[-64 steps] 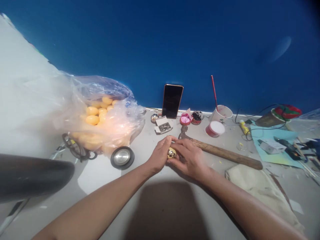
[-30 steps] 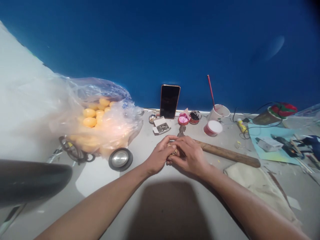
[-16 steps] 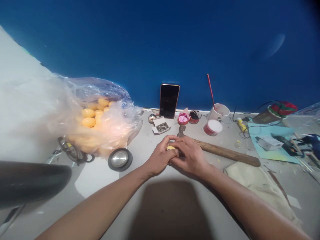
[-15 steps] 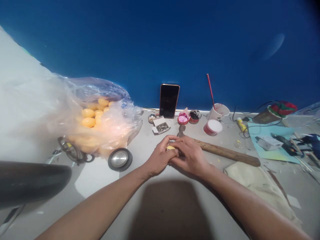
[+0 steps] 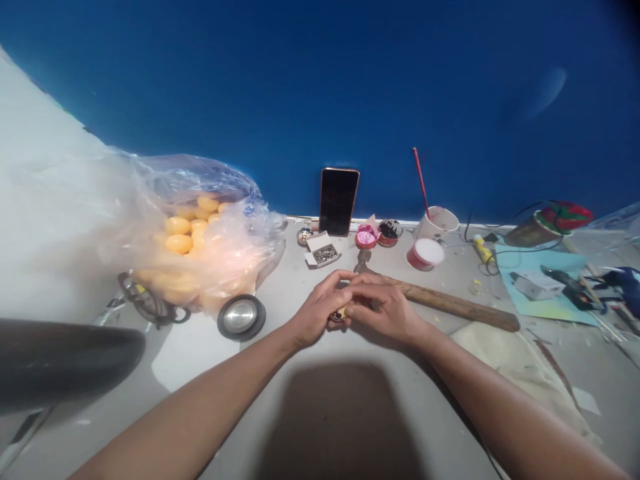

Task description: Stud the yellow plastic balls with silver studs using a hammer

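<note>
Close together above the grey surface, my left hand (image 5: pixel 320 308) and my right hand (image 5: pixel 383 307) are both closed around one small yellow piece (image 5: pixel 339 313). A dark spot or hole shows on the piece's near side; fingers cover most of it, so its kind is unclear. Just beyond my fingers lies a hammer (image 5: pixel 445 301) with a wooden handle, its head toward the middle. An open white box (image 5: pixel 325 255) of small metal bits sits behind my left hand. To the left, a clear plastic bag (image 5: pixel 235 233) holds several yellow egg-shaped pieces (image 5: pixel 178 244).
A phone (image 5: pixel 339 200) leans against the blue wall. Small tubs (image 5: pixel 367 236), a red-and-white cup (image 5: pixel 425 255) and a paper cup (image 5: pixel 437 223) stand along the back. A round metal-centred disc (image 5: pixel 241 317) lies left, a cloth (image 5: pixel 520 380) right. A dark cylinder (image 5: pixel 65 363) juts in at left.
My fingers have shifted around the yellow piece, and its dark spot has come into sight on the near side. My right hand has turned slightly. The surroundings look the same.
</note>
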`<state>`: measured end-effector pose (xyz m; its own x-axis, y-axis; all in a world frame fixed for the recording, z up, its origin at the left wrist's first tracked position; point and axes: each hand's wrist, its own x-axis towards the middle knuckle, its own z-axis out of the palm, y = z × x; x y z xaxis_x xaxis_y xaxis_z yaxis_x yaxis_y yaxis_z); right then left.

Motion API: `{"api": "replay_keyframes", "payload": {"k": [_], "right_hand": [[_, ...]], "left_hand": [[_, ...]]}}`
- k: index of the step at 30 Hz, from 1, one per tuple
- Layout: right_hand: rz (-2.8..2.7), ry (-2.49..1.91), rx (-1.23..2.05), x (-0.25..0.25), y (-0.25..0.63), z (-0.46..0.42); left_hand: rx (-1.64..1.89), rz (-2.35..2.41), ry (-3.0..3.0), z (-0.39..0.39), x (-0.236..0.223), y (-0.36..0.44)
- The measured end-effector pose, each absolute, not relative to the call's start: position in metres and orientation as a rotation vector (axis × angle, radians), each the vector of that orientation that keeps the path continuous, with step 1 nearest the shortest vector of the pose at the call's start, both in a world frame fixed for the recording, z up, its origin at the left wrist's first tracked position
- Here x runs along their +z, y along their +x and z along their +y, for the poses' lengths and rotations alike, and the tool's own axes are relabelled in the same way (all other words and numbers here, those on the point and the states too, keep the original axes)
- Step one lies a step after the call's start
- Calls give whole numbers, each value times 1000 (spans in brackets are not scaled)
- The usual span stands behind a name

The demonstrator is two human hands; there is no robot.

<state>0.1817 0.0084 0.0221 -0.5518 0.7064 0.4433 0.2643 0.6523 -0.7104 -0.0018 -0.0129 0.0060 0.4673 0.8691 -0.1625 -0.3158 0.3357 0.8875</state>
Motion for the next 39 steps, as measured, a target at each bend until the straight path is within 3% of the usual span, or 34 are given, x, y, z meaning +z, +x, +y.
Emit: {"api": "replay_keyframes", "payload": {"k": [10,32,39], "right_hand": [[-1993,-793,866,21,177,4],[-1960,-949,888,26,173,0],[-1997,-949,1093,37,179,4]], "left_hand": [[848,928,915,-15,11,1],[906,829,1126,-19,9,3],[910,830,1152,-18,10,4]]}}
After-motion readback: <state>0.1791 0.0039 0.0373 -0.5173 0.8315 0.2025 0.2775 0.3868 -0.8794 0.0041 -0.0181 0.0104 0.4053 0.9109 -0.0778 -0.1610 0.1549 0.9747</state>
